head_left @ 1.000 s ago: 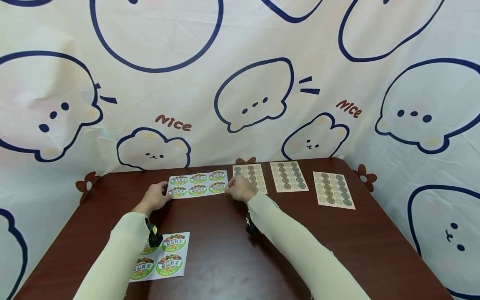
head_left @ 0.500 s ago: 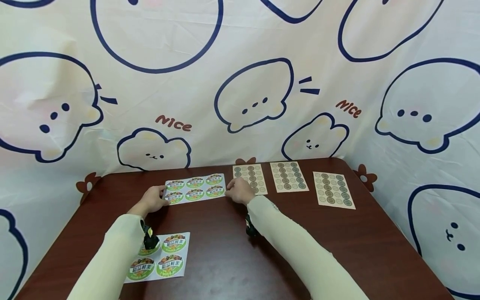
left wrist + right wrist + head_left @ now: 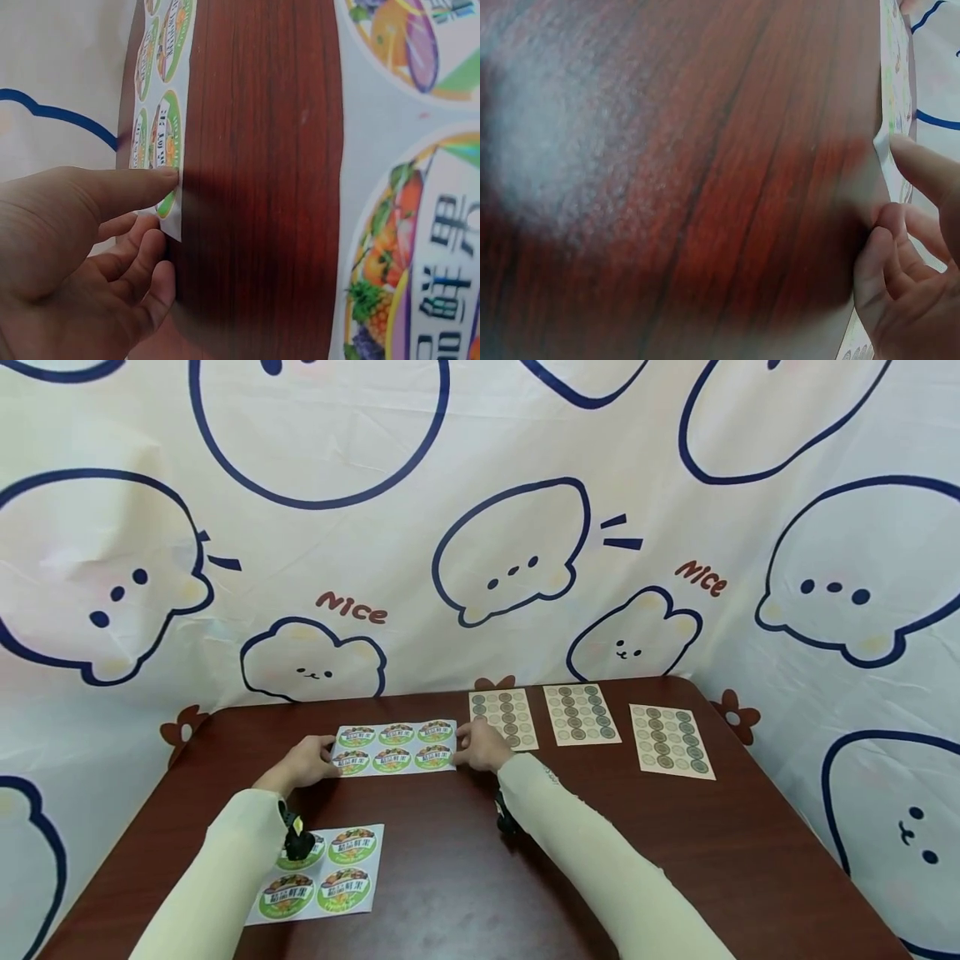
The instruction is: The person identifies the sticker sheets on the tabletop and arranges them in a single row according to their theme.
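A white sheet of round fruit-label stickers (image 3: 394, 748) lies near the back of the table, between the two hands. At its left edge, my left hand (image 3: 306, 762) pinches it; in the left wrist view the thumb (image 3: 150, 186) lies on top with the fingers curled under. My right hand (image 3: 483, 746) pinches the right front corner, which bends up slightly in the right wrist view, where the sheet (image 3: 896, 82) shows edge-on. Below the left wrist lies a second sheet of fruit labels (image 3: 347, 875), partly covered by the left sleeve and wrist camera.
Three beige sheets of small round stickers lie to the right: one (image 3: 517, 718) partly behind the right hand, a middle one (image 3: 582, 714), and one (image 3: 672, 742) farthest right. The brown wooden table (image 3: 465, 877) meets a cartoon-printed cloth (image 3: 420, 652) at its back edge.
The held label sheet has come nearer and straightened; its left side moved toward me first, then its right. The left hand moved slightly left and nearer; the right hand stays almost in place.
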Action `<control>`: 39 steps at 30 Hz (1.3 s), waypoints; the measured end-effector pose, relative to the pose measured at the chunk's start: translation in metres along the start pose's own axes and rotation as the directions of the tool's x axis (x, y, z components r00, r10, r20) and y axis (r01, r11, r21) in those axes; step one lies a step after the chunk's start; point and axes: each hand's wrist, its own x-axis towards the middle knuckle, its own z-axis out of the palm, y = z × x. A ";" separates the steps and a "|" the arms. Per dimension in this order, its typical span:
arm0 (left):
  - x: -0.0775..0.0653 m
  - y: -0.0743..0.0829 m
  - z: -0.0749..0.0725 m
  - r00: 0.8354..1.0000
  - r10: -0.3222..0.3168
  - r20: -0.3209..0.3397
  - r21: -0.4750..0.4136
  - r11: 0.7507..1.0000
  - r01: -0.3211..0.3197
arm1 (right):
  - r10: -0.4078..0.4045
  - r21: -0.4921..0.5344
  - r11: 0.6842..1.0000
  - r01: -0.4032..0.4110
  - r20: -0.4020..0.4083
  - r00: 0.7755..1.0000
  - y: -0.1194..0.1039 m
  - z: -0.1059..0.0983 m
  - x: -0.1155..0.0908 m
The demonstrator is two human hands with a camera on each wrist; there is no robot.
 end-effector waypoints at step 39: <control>-0.004 -0.006 0.002 0.999 0.006 -0.034 -0.064 0.998 -0.008 | -0.036 -0.118 0.992 0.037 0.012 0.999 -0.004 0.004 -0.003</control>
